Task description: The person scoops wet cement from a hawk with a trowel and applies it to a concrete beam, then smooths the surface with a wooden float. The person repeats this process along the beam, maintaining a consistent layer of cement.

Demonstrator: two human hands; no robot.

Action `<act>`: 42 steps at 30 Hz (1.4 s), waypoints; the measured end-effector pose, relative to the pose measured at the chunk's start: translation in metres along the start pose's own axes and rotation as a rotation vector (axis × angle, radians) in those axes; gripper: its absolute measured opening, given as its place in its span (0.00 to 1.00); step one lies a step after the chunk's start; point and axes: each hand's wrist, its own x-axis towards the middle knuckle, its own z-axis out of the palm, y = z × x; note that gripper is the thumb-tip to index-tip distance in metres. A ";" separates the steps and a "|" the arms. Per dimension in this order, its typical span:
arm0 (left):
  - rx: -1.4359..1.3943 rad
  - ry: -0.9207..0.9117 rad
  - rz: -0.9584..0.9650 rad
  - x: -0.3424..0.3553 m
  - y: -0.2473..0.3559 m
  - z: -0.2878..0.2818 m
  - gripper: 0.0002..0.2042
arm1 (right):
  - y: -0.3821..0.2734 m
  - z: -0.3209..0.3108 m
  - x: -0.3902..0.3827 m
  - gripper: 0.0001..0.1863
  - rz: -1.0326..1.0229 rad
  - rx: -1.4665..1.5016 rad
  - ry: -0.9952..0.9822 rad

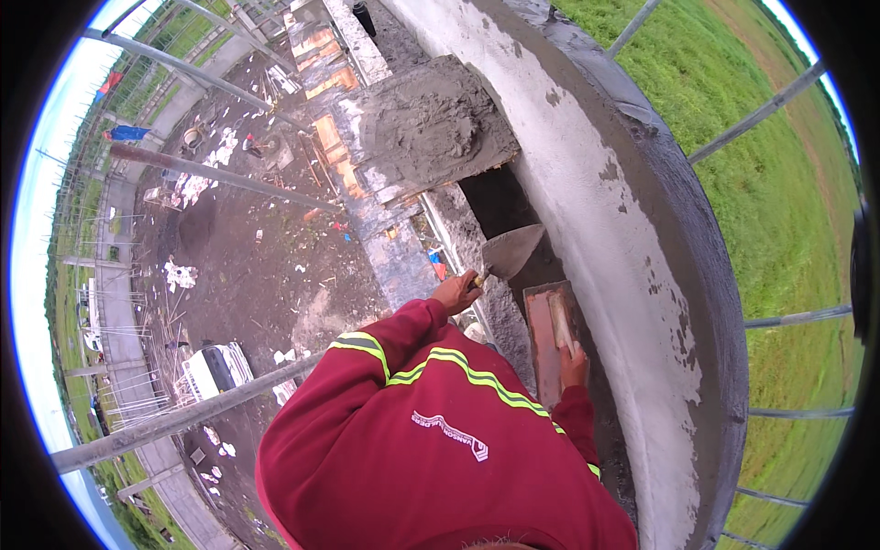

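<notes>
My left hand (456, 291) is closed around the handle of a pointed trowel (513, 250). The trowel's grey, mortar-smeared blade points up and to the right, over a dark gap beside the curved wall. Lower and to the right, my right hand (574, 364) grips the pale handle of a rectangular plastering float (544, 335), whose reddish-brown back shows. Beyond the trowel, a heap of wet grey mortar (431, 124) covers a board (500, 165) laid across the gap.
A curved plastered wall (587, 183) sweeps along my right, with grass beyond its metal rails (761, 110). A rough concrete ledge (504, 316) runs beside the gap. Left of it lies a far lower dirt yard with a white vehicle (217, 371); a metal pole (183, 422) crosses that side.
</notes>
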 end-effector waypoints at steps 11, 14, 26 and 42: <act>0.196 0.101 0.096 0.089 -0.033 -0.068 0.18 | -0.056 0.081 0.068 0.29 -0.090 -0.041 -0.086; 0.247 0.030 0.247 0.138 -0.039 -0.085 0.17 | -0.082 0.114 0.078 0.29 -0.115 -0.066 -0.067; 0.259 -0.301 0.520 0.218 -0.072 -0.091 0.15 | -0.133 0.149 0.052 0.35 0.244 -0.487 -0.103; 0.124 -0.151 0.653 0.224 -0.076 -0.238 0.15 | -0.138 0.159 0.050 0.37 0.338 -0.450 -0.019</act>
